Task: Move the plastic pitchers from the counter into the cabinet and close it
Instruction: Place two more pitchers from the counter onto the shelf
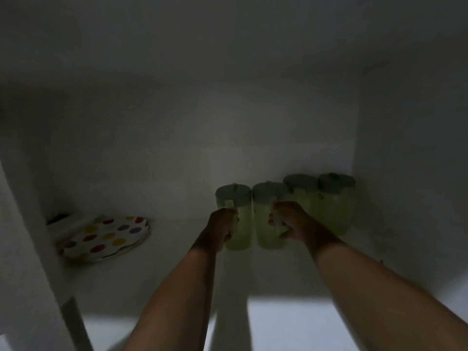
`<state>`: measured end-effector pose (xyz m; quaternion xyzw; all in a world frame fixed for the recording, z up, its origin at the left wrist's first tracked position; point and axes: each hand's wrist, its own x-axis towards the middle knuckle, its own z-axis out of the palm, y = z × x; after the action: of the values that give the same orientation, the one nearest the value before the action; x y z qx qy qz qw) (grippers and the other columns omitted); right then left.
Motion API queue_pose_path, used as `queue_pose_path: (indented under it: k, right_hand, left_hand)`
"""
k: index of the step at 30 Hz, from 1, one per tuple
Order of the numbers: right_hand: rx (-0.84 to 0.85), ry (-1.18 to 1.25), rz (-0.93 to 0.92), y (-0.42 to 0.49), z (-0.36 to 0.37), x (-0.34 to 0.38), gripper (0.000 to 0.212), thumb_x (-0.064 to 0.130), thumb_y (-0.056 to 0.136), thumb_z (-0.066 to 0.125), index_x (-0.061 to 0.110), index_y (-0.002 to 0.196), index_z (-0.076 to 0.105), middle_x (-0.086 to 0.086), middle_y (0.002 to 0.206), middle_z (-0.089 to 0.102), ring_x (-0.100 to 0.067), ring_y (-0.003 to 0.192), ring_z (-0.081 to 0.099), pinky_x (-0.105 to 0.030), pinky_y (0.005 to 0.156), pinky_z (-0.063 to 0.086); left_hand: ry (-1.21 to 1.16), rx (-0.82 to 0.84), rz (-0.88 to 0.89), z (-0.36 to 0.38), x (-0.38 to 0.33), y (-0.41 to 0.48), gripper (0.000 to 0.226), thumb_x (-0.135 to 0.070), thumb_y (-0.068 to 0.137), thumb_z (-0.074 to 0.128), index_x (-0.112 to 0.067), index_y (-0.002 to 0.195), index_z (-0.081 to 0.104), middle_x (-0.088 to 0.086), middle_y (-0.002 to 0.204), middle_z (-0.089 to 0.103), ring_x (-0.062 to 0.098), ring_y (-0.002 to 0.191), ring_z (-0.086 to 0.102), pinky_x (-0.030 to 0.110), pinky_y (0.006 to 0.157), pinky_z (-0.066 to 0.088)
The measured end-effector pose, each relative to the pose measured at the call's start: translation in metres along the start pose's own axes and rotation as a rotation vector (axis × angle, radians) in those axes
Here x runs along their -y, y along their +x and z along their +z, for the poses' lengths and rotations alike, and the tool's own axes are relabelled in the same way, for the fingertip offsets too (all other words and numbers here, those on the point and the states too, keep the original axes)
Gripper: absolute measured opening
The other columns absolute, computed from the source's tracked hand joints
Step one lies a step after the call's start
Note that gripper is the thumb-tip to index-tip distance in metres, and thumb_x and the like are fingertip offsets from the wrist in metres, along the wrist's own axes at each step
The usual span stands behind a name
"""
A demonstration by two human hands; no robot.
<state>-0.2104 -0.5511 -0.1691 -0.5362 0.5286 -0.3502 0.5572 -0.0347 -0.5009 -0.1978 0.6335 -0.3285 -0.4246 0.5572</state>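
Note:
I look into a dim white cabinet. Several pale green plastic pitchers with grey-green lids stand on its shelf (177,269). My left hand (222,228) grips the handle of the leftmost pitcher (239,219). My right hand (291,220) grips the handle of the pitcher beside it (266,224). Both of these rest on the shelf, side by side. Two more pitchers, one (302,196) and another (335,206), stand behind and to the right, close to the cabinet's right wall.
A stack of white plates with coloured dots (106,238) lies on the shelf at the left, next to the cabinet's left wall (27,224). A dark object (58,217) sits behind the plates. The shelf's front edge (329,297) runs below my forearms.

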Motion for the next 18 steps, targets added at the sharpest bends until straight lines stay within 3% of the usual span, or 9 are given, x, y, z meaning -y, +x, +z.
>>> queue_pose_path:
  k: [4,8,13,15,18]
  right_hand:
    - [0.001,-0.051,-0.066,0.048,0.013,0.002,0.038,0.030,0.099,0.046,0.006,0.124,0.059,-0.017,0.123,0.066,-0.031,0.101,0.066,-0.050,0.085,0.051]
    - [0.005,-0.020,-0.032,0.072,0.022,0.005,0.024,0.030,0.100,0.049,0.009,0.101,0.063,-0.014,0.111,0.067,-0.028,0.098,0.064,-0.051,0.087,0.050]
    - [0.038,-0.101,-0.024,0.077,0.024,0.007,0.039,0.039,0.099,0.046,0.012,0.125,0.056,-0.013,0.124,0.062,-0.032,0.114,0.060,-0.048,0.083,0.052]
    - [-0.013,-0.180,-0.028,0.073,0.023,0.007,0.037,0.042,0.098,0.046,0.011,0.114,0.058,-0.012,0.118,0.062,-0.033,0.111,0.060,-0.047,0.088,0.052]
    - [-0.149,-0.263,-0.150,0.058,0.020,0.005,0.039,0.044,0.095,0.051,0.007,0.108,0.054,-0.011,0.112,0.059,-0.030,0.105,0.060,-0.040,0.093,0.048]
  left_hand:
    - [0.061,-0.026,-0.016,0.001,-0.013,0.049,0.015,-0.023,0.095,0.059,-0.012,0.100,0.067,0.015,0.119,0.069,0.031,0.100,0.062,0.036,0.082,0.050]
    - [0.138,-0.023,0.017,0.002,-0.017,0.074,0.040,-0.022,0.100,0.050,-0.002,0.133,0.059,0.019,0.134,0.061,0.039,0.123,0.059,0.044,0.093,0.054]
    - [0.157,-0.034,0.029,0.001,-0.016,0.080,0.040,-0.033,0.097,0.053,-0.004,0.123,0.062,0.019,0.121,0.066,0.038,0.111,0.064,0.051,0.096,0.056]
    - [0.230,-0.072,0.052,0.001,-0.016,0.074,0.049,-0.043,0.093,0.052,-0.006,0.123,0.062,0.017,0.119,0.067,0.036,0.109,0.064,0.050,0.098,0.055]
    - [0.430,-0.182,0.096,0.001,-0.019,0.050,0.055,-0.044,0.098,0.044,-0.004,0.134,0.052,0.020,0.135,0.056,0.038,0.124,0.055,0.044,0.108,0.045]
